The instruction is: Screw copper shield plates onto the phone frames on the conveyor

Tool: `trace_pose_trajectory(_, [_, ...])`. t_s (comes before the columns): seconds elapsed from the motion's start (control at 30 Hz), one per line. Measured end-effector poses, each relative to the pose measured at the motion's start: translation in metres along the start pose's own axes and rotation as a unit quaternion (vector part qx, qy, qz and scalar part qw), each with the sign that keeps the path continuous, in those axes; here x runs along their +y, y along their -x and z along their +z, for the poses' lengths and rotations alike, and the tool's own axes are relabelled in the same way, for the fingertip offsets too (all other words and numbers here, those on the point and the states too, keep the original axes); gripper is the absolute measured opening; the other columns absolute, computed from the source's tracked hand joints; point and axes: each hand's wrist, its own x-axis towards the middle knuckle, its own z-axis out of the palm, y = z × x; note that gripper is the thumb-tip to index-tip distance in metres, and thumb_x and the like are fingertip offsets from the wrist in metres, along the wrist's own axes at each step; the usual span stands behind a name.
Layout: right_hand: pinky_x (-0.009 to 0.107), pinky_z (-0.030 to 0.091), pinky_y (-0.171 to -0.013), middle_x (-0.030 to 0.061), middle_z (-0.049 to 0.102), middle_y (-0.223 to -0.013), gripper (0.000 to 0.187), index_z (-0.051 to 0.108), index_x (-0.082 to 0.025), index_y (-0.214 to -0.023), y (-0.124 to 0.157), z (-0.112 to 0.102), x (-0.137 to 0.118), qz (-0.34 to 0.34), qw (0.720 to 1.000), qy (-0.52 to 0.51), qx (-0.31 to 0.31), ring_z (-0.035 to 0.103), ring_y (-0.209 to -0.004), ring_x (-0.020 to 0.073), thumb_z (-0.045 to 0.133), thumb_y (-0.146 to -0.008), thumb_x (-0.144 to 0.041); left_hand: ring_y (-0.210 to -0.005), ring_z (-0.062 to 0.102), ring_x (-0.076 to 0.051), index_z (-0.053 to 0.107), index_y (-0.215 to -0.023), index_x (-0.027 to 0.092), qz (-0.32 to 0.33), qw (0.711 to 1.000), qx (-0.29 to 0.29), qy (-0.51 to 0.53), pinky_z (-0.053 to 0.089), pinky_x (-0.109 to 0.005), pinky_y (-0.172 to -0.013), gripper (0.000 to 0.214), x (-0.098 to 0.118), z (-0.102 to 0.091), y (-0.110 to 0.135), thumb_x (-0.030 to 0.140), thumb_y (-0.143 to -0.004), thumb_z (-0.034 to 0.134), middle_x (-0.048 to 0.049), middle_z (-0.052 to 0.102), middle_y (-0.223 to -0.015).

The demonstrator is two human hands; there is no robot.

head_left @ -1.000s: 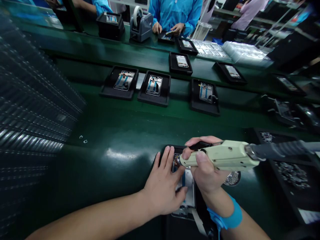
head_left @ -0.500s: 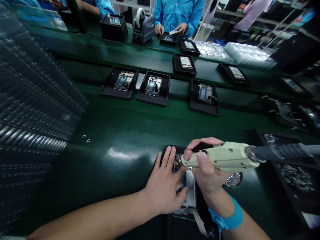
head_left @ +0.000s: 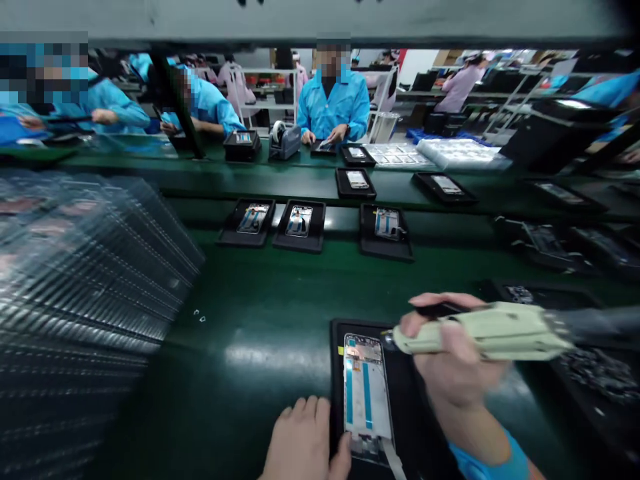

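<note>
Hands over the bench, seen from the head camera: the left hand (head_left: 300, 443) lies loosely open, gripping nothing, its thumb beside a phone frame (head_left: 367, 400); the right hand (head_left: 455, 360) closes around a pale electric screwdriver (head_left: 485, 332) just above it. Blue-striped, thin, light and likely fragile, the frame sits in a black tray (head_left: 336, 393) on the green worktop (head_left: 250, 293), and is best taken by its edges.

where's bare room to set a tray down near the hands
The green bench is bare between the stacked clear trays and the black tray beside the left hand. It's crowded rightward, where the right hand holds the electric screwdriver above a parts tray.
</note>
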Motion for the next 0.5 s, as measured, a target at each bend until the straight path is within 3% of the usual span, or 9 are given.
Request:
trace_pose_trajectory(0.07, [0.032,0.052,-0.045,0.0041,0.07,-0.086,0.025,0.064,-0.019,-0.101,-0.01,-0.019,-0.01,-0.025,0.999,0.012,0.041,0.062,-0.048,0.0164,0.069,-0.078,-0.026,-0.075,0.068,-0.026,0.065,-0.091,0.017,-0.029,0.999,-0.036,-0.022,0.054,-0.038,-0.065,0.026,-0.002,0.001,0.003,0.029,-0.099,0.043,-0.0094,0.067,-0.085])
trace_pose_trajectory(0.17, [0.034,0.052,-0.043,0.0048,0.069,-0.081,0.025,0.066,-0.017,-0.095,-0.016,-0.047,-0.013,-0.025,0.993,0.048,0.1,0.06,-0.045,0.018,0.073,-0.074,-0.027,-0.075,0.072,-0.026,0.063,-0.088,0.018,-0.041,0.998,-0.037,-0.033,0.051,-0.037,-0.065,0.032,-0.014,-0.008,-0.004,0.023,-0.102,0.034,-0.0082,0.069,-0.085])
trace_pose_trajectory(0.3, [0.035,0.053,-0.043,0.0068,0.068,-0.083,0.027,0.068,-0.018,-0.095,-0.011,-0.071,-0.006,0.001,0.99,0.052,0.131,0.062,-0.048,0.0188,0.079,-0.073,-0.03,-0.081,0.073,-0.021,0.061,-0.084,0.019,-0.087,0.995,-0.035,-0.021,0.049,-0.03,-0.071,0.031,-0.042,-0.046,-0.031,0.024,-0.105,0.038,-0.005,0.072,-0.086])
trace_pose_trajectory(0.4, [0.034,0.054,-0.045,0.0073,0.068,-0.086,0.03,0.066,-0.017,-0.095,-0.008,-0.078,-0.004,0.008,0.988,0.068,0.142,0.062,-0.051,0.018,0.081,-0.074,-0.031,-0.082,0.071,-0.02,0.06,-0.082,0.018,-0.108,0.992,0.006,-0.066,0.047,-0.028,-0.072,0.035,-0.057,-0.089,-0.073,0.027,-0.107,0.037,-0.006,0.071,-0.084])
trace_pose_trajectory(0.5, [0.032,0.055,-0.048,0.0073,0.068,-0.088,0.031,0.064,-0.016,-0.1,-0.006,-0.081,-0.004,0.02,0.987,0.087,0.134,0.063,-0.053,0.0161,0.079,-0.077,-0.03,-0.09,0.071,-0.025,0.063,-0.089,0.014,-0.12,0.984,0.05,-0.124,0.048,-0.032,-0.081,0.035,-0.063,-0.128,-0.142,0.029,-0.107,0.038,-0.0127,0.072,-0.09])
